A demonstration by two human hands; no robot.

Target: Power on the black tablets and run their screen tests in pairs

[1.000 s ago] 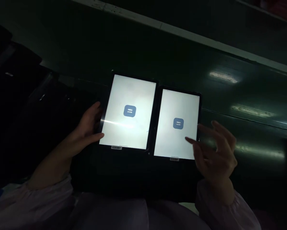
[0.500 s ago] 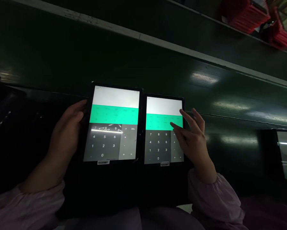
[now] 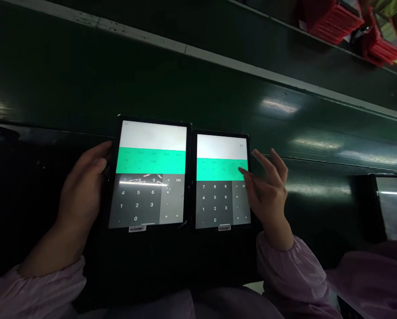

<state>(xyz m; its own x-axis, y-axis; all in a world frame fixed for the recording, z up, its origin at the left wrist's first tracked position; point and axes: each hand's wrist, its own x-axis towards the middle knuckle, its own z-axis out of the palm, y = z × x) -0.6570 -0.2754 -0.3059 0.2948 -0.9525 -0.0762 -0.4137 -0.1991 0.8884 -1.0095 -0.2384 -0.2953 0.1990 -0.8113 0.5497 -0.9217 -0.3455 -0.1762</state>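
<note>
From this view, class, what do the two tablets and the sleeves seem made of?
Left tablet: glossy front, likely glass, since a bright streak reflects in it. Right tablet: perhaps likewise, its lit front looking equally flat. Sleeves: probably thin, matt cloth, given their soft creases and gathers.

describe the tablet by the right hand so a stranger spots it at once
At the dark green bench, find the right tablet, beside the right hand. Unlike the left tablet, it shows small symbols in its white top band.
</note>
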